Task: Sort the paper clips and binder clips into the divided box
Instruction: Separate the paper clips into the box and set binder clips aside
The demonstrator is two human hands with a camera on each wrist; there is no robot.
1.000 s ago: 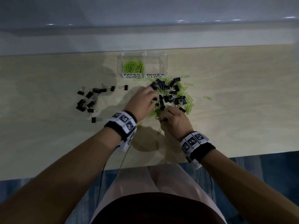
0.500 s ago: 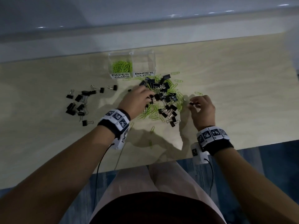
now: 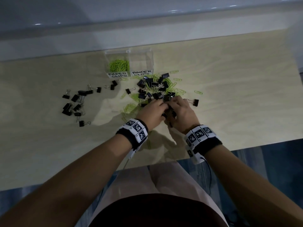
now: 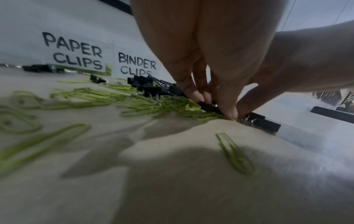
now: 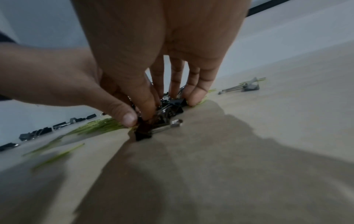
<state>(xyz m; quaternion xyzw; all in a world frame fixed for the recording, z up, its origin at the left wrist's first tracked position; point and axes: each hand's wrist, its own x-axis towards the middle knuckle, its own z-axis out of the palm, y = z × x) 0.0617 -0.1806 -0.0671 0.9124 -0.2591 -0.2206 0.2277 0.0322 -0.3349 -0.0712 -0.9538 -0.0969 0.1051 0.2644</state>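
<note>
The clear divided box (image 3: 154, 63) stands at the far side of the table. Its "PAPER CLIPS" half holds green paper clips (image 3: 119, 65); I see nothing in the "BINDER CLIPS" half (image 3: 142, 63). A mixed pile of black binder clips (image 3: 153, 89) and green paper clips (image 3: 131, 106) lies in front of it. Both hands meet at the pile's near edge. My left hand (image 3: 161, 106) pinches binder clips (image 4: 208, 106) with curled fingers. My right hand (image 3: 170, 104) curls thumb and fingers round a bunch of binder clips (image 5: 168, 111).
Several sorted-out binder clips (image 3: 76, 102) lie in a loose group on the left. One binder clip (image 3: 195, 102) lies alone right of the hands. Stray paper clips (image 3: 198, 92) dot the wood. The table's near edge (image 3: 246, 145) is close to my wrists.
My right hand left a binder clip lying on the right and came back to the pile, meeting the left hand. The left hand shifted slightly right and nearer.
</note>
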